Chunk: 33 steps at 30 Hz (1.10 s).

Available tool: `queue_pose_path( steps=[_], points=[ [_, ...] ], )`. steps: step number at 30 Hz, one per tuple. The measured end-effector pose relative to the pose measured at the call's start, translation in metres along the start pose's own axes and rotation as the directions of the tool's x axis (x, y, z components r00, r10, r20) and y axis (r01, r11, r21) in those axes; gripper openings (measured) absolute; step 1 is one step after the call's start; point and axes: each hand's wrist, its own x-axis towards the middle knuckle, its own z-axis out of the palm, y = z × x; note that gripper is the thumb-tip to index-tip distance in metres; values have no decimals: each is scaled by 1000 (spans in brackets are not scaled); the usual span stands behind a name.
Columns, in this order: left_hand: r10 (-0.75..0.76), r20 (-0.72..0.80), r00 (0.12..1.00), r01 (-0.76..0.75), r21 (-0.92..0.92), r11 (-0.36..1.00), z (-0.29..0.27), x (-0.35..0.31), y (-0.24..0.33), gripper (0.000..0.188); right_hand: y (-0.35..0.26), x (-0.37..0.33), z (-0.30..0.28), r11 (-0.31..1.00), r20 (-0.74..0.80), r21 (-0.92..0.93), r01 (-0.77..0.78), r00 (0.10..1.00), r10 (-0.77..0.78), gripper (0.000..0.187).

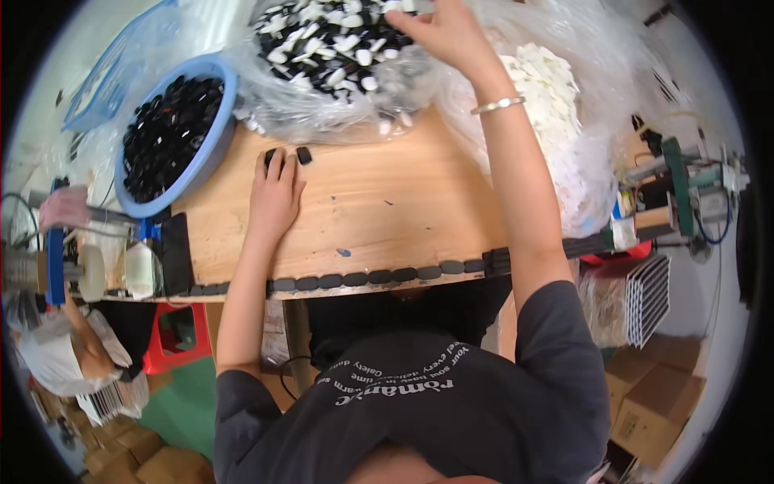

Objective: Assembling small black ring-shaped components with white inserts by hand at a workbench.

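Two bare hands are out over the wooden table [387, 202], and the left hand [276, 200] has its fingers bunched close together on a small black piece [270, 157], half covering it; whether they grip it or only rest there, nobody can tell from here. Just beside it lies a second black piece [304, 155], in plain sight. Up goes the eye to the right hand [447, 36], fingertips bent over the edge of the heap of black and white pieces [330, 48] in clear plastic, and the fingers overlap too much to tell whether they pinch anything. Writing now: pale lettering [395, 394] runs upside down across the dark shirt [484, 403], one large line with smaller curved ones about it; the marks on a carton [657, 403] at lower right are too small to read. The upper edge cuts off the far side of that heap, the right forearm crosses before the bag of white pieces [544, 89], and at far left a co-worker's arm [93, 355] shows only in part.
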Motion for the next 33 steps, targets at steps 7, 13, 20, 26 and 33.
queue_pose_path(
  steps=[7, 13, 20, 26, 33],
  points=[
    [158, -11, 987, -155, 159, 975, -14, 5, 48, 55, 138, -72, -51, 856, -146, -398, -331, 944, 297, 44],
    [143, -92, 985, -159, -191, 969, -1, 18, 48, 49, 185, -104, -83, 440, -285, -762, -475, 856, 431, 30],
    [28, -60, 998, -45, -302, 952, 2, 41, 48, 45, 152, -96, -91, 471, -311, -733, -491, 857, 410, 33],
    [81, -103, 991, -112, -349, 930, 19, 49, 62, 27, 86, -91, -56, 918, -193, 313, -245, 930, 314, 42],
    [177, -32, 984, -173, -444, 879, 33, 70, 86, 22, 82, -113, 13, 635, 96, 711, -302, 936, 339, 22]
  ],
)
